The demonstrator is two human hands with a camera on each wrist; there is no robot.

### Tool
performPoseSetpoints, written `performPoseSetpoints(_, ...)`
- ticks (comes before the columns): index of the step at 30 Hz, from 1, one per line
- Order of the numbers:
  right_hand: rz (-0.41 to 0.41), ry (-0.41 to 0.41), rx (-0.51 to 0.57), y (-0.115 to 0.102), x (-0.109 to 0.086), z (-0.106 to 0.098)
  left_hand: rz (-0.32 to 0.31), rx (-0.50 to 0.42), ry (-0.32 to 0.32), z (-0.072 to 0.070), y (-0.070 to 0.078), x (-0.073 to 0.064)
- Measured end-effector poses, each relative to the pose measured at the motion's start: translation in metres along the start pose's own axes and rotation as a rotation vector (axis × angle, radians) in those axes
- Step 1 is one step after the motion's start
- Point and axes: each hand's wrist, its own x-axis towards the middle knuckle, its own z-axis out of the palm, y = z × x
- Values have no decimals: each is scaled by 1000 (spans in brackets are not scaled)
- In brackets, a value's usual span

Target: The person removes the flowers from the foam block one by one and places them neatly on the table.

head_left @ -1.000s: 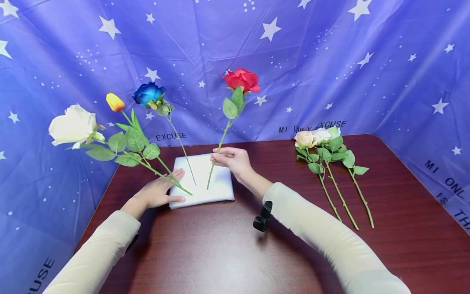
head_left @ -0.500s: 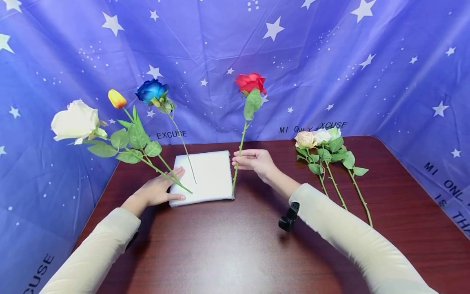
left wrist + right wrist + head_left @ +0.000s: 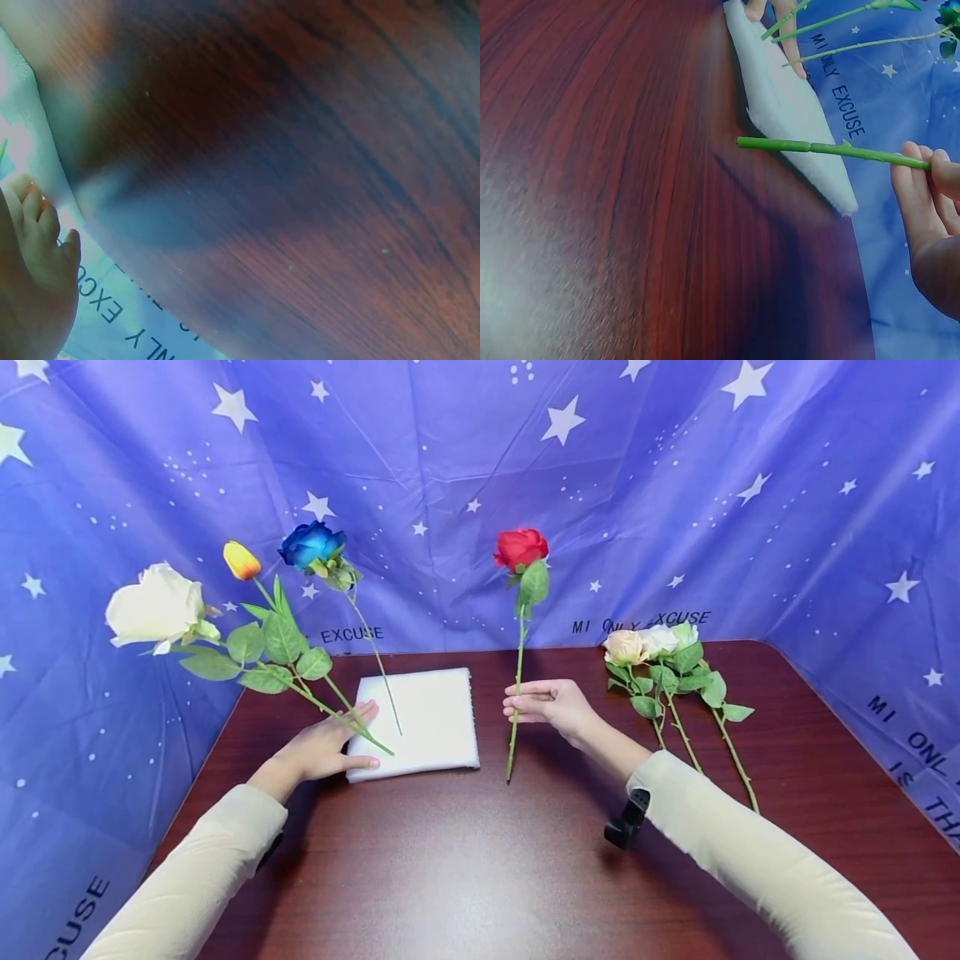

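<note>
Between thumb and fingers, my right hand (image 3: 555,708) pinches the stem of a red rose (image 3: 521,550), held nearly upright to the right of a white foam block (image 3: 435,718). In the right wrist view the bare lower end of the green stem (image 3: 780,143) sticks out past the fingertips, over the table. My left hand (image 3: 324,747) rests on the block's left edge, its fingers spread on the foam. Standing in the block are a white rose (image 3: 157,606), a yellow-orange tulip (image 3: 242,561) and a blue rose (image 3: 311,547), all leaning left.
On the right of the dark red wooden table (image 3: 450,877) lie several pale roses (image 3: 626,647) with green stems, heads toward the back. A blue cloth (image 3: 450,460) with white stars hangs behind and at both sides.
My right hand has carried the red rose to the right, from over the foam block to beside it, and the rose now stands straighter. My left hand stays on the block.
</note>
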Motion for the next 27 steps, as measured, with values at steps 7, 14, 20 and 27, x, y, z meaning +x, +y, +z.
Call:
performPoseSetpoints(7,4,-17,-4,3,-10,-13,-4,-1,2,0,0,0)
performPoseSetpoints(14,12,-15,22,6,-16,-24,-6,-3,-3,0,0,-1)
performPoseSetpoints(20,19,4,11,5,-20,-32,-4,-3,-1,0,0,-1)
performPoseSetpoints(27,36,24,0,5,-27,-44,-4,1,5,0,0,-1)
